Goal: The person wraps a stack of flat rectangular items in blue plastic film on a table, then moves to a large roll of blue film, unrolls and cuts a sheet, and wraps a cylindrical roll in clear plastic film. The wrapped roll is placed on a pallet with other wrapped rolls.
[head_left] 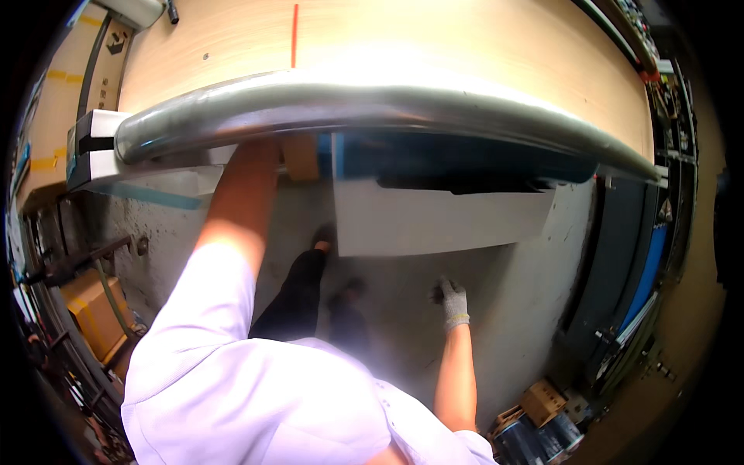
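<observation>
Reaching up under the steel roller (372,105), left arm goes behind it toward a small tan block (301,157); left hand hidden, grip cannot be told. White sheet (438,218) hangs from under the roller, over the concrete floor (504,310); looks thin, light, floppy, likely easy to crease, best taken by its lower edge with both hands. Right hand (453,302), grey-gloved, hangs low beside the body, fingers loosely curled, holding nothing, apart from the sheet

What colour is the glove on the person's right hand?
Grey knit glove with a yellowish cuff, seen in the head view.
</observation>
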`<control>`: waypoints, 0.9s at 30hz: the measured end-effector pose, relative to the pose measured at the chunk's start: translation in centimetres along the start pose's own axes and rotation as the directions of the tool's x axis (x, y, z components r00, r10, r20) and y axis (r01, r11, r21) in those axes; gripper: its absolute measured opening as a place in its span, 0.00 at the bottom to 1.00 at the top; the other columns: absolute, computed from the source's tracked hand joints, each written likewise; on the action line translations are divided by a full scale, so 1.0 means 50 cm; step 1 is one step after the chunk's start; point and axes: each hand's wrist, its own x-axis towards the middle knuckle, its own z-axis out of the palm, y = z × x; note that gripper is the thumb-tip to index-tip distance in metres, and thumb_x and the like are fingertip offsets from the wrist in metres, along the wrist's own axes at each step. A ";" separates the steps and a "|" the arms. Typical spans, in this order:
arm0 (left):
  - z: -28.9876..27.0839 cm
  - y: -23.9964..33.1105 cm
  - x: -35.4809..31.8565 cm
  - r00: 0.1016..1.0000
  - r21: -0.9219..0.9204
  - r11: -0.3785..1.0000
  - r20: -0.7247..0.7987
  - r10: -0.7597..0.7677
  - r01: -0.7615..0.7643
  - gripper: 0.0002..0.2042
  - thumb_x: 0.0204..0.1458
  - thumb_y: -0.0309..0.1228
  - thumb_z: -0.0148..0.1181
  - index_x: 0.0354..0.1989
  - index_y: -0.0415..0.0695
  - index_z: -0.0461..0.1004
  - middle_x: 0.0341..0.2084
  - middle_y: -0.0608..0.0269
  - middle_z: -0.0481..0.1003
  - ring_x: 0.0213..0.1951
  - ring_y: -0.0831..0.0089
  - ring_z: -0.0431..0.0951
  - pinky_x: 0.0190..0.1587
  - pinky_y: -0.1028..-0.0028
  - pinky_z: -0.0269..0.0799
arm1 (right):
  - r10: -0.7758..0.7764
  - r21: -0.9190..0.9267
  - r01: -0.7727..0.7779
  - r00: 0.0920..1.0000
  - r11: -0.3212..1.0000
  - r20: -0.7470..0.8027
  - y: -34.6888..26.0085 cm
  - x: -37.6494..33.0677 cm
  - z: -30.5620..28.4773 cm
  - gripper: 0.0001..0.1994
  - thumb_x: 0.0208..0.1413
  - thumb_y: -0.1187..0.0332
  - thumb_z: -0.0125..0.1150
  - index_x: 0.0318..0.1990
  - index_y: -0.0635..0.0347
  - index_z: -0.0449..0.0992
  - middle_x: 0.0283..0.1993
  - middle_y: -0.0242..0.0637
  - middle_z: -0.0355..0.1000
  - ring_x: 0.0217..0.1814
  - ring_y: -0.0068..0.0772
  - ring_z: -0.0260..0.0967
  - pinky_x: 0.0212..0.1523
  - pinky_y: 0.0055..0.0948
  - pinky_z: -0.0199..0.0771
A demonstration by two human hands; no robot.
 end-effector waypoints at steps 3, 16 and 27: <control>0.029 0.050 0.017 0.999 0.245 0.969 0.053 0.011 -0.024 0.12 0.61 0.38 0.47 0.41 0.44 0.74 0.31 0.55 0.76 0.34 0.60 0.77 0.37 0.64 0.74 | -0.321 -0.309 0.297 0.947 0.903 -0.029 0.038 0.086 -0.026 0.13 0.59 0.61 0.59 0.34 0.63 0.77 0.24 0.38 0.74 0.23 0.31 0.72 0.26 0.34 0.73; 0.187 0.008 -0.211 0.773 -0.245 0.965 -0.593 -0.225 0.093 0.16 0.61 0.39 0.48 0.31 0.41 0.78 0.22 0.52 0.77 0.28 0.48 0.77 0.34 0.59 0.73 | -0.932 -0.722 0.658 0.081 -0.217 0.354 -0.492 0.450 0.190 0.18 0.65 0.64 0.48 0.58 0.64 0.70 0.58 0.50 0.69 0.62 0.51 0.64 0.62 0.40 0.62; 0.163 -0.088 -0.233 0.760 0.027 0.993 -0.642 0.102 -0.111 0.16 0.59 0.25 0.44 0.54 0.43 0.72 0.51 0.51 0.74 0.49 0.53 0.75 0.51 0.64 0.71 | -0.781 -0.800 0.565 0.399 -0.203 0.480 -0.633 0.515 0.253 0.23 0.67 0.55 0.40 0.61 0.57 0.68 0.64 0.44 0.65 0.68 0.46 0.58 0.66 0.42 0.56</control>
